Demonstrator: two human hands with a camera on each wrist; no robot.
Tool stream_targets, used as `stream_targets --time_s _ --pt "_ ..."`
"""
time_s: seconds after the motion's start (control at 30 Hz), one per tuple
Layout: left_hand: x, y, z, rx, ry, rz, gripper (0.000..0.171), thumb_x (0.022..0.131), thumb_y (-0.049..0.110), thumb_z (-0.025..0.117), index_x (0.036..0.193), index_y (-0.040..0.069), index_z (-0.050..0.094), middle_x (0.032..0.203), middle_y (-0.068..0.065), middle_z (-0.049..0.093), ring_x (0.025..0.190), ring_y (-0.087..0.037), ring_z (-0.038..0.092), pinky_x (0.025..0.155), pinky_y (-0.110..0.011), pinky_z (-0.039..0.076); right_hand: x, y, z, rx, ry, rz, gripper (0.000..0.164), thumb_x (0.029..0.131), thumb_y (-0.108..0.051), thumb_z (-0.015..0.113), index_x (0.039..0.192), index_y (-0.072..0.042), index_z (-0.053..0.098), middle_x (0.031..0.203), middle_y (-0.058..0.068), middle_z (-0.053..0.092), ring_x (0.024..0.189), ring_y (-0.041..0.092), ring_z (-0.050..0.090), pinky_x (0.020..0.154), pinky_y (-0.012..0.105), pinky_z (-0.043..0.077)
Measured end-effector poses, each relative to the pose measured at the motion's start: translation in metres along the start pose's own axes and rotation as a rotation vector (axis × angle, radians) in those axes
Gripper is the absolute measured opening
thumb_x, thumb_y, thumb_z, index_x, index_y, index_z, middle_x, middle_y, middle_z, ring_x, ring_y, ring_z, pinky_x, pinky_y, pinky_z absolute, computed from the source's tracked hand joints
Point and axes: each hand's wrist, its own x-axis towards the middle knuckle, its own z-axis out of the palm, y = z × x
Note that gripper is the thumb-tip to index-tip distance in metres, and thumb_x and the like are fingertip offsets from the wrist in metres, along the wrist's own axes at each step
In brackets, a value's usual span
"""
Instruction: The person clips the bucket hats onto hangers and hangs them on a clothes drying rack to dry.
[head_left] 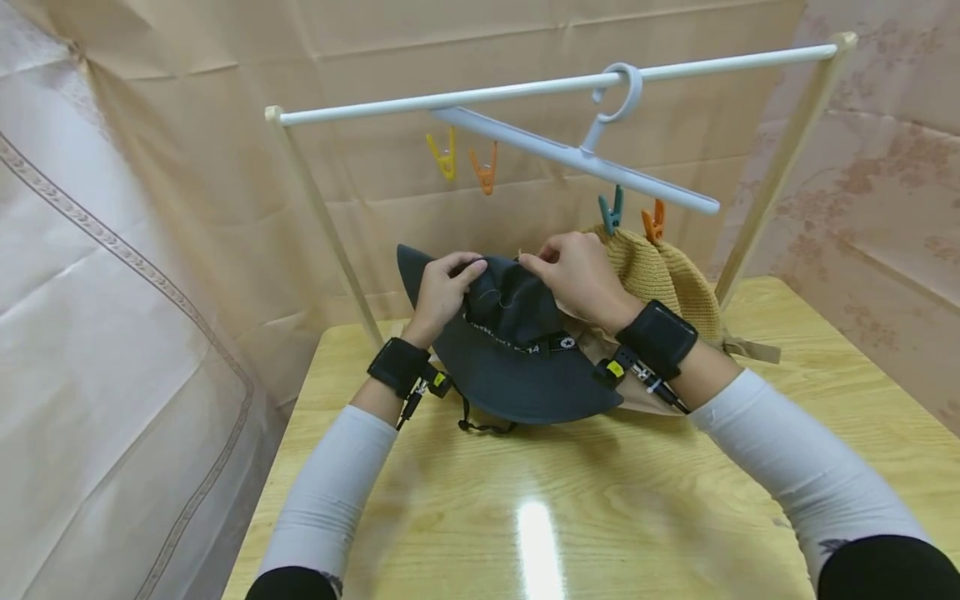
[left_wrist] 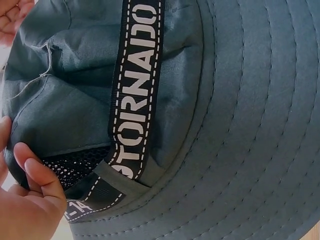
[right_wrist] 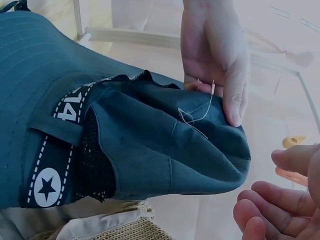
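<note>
A dark blue-green bucket hat [head_left: 525, 375], with a black lettered band, is held brim down and toward the person, over the table. My left hand [head_left: 442, 292] pinches the edge of its crown between thumb and fingers, as the left wrist view [left_wrist: 37, 200] also shows. My right hand [head_left: 581, 275] is at the other side of the crown. In the right wrist view the right hand's loosely bent fingers [right_wrist: 280, 200] stand apart from the thumb, with nothing between them. A loose pale thread [right_wrist: 202, 117] lies across the crown.
A pale blue hanger [head_left: 570, 154] hangs tilted from a white rod [head_left: 465, 98]. A yellow clip [head_left: 444, 156] and an orange clip [head_left: 486, 169] hang at its left. At its right, a teal clip [head_left: 612, 210] and another orange clip [head_left: 655, 222] hold a knitted tan hat [head_left: 690, 287].
</note>
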Motion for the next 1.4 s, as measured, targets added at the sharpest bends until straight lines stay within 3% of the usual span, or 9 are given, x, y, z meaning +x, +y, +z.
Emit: stream_targets --time_s 0.27,0.47,0.67,0.93,1.4 --pt "0.000 0.002 -0.003 0.022 0.017 -0.007 0.025 0.093 0.023 0.068 0.104 0.002 0.073 0.095 -0.011 0.069 0.063 -0.007 0.051 0.063 -0.019 0.045 0.009 -0.010 -0.005 -0.001 0.022 -0.028 0.033 0.095 -0.031 0.065 0.085 -0.001 0.076 0.077 0.015 0.072 0.065 0.026 0.064 0.060 0.033 0.048" --pt "0.009 0.013 0.006 0.012 0.031 0.029 0.024 0.091 0.024 0.070 0.100 0.002 0.074 0.092 -0.009 0.069 0.064 -0.007 0.052 0.064 -0.019 0.045 0.017 -0.015 -0.017 -0.004 0.102 -0.010 0.037 0.095 -0.033 0.064 0.092 0.002 0.075 0.084 0.019 0.073 0.073 0.029 0.067 0.066 0.040 0.052" --pt "0.015 0.018 0.016 -0.036 0.035 0.042 0.024 0.091 0.023 0.070 0.099 0.001 0.074 0.083 -0.001 0.065 0.063 -0.008 0.050 0.063 -0.019 0.044 0.026 -0.015 -0.023 0.011 0.170 0.018 0.041 0.095 -0.035 0.064 0.101 0.005 0.073 0.088 0.021 0.073 0.076 0.031 0.066 0.069 0.040 0.051" --pt "0.017 0.019 0.021 -0.067 0.067 0.034 0.024 0.091 0.024 0.070 0.100 0.003 0.074 0.083 0.001 0.066 0.064 -0.008 0.051 0.063 -0.020 0.043 0.040 -0.016 -0.028 -0.073 0.212 0.026 0.050 0.095 -0.039 0.062 0.109 0.008 0.070 0.084 0.023 0.070 0.074 0.033 0.065 0.064 0.035 0.046" --pt "0.022 0.030 0.013 -0.096 0.085 0.035 0.025 0.091 0.024 0.070 0.101 0.002 0.074 0.089 -0.003 0.068 0.070 -0.007 0.054 0.065 -0.019 0.045 0.059 -0.038 -0.031 -0.172 0.247 0.017 0.052 0.096 -0.044 0.058 0.093 0.006 0.071 0.072 0.014 0.061 0.061 0.025 0.050 0.056 0.028 0.033"
